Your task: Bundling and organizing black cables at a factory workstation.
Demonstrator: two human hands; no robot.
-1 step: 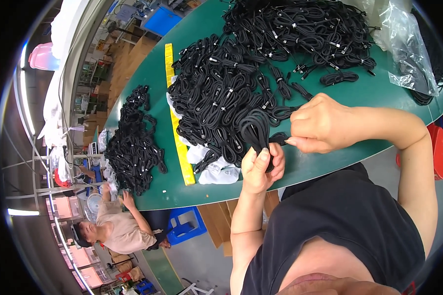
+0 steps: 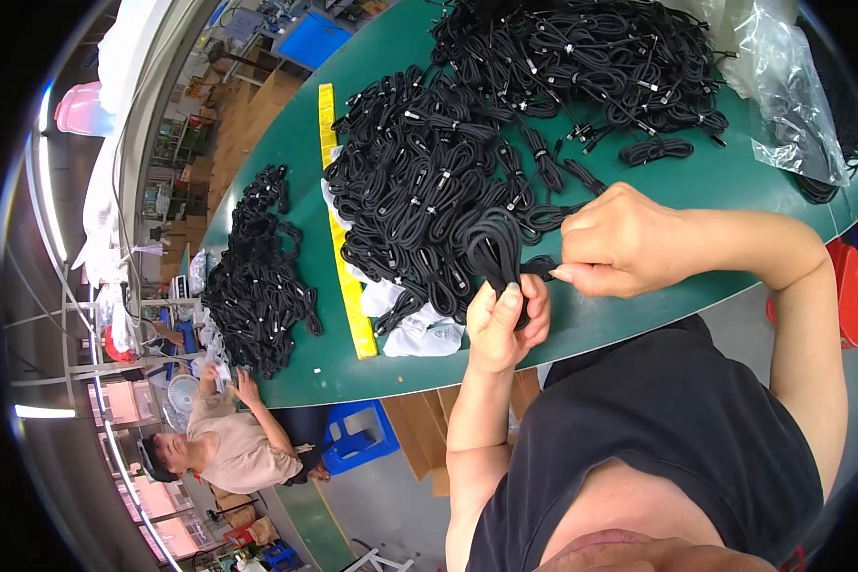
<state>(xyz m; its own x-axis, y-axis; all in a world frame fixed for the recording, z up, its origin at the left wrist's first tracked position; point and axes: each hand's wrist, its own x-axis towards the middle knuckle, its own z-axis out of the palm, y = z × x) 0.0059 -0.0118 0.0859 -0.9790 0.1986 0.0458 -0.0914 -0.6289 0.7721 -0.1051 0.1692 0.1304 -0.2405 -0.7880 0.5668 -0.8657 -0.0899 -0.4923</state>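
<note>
My left hand (image 2: 510, 324) is closed round a looped black cable (image 2: 494, 246), its thumb pressed over the gathered strands and the loops standing up above the fist. Just to the right, my right hand (image 2: 620, 243) is closed with thumb and forefinger pinched together beside the cable. Whatever is in that pinch is too small to make out. Directly beyond my hands lies a heap of coiled black cables (image 2: 415, 181), many with light-coloured ties and metal plugs. One tied cable bundle (image 2: 656, 151) lies apart to the right.
A larger black cable pile (image 2: 582, 57) covers the far side of the green table (image 2: 296, 372). Yellow tape (image 2: 345, 257) separates my heap from a left pile (image 2: 262, 276), where a co-worker (image 2: 234, 434) sits. Clear plastic bags (image 2: 786, 105) lie far right; a red stool (image 2: 847, 296) stands beneath.
My hands and the looped cable stay almost where they were. At the left, the co-worker's hand and the white item near it have shifted slightly.
</note>
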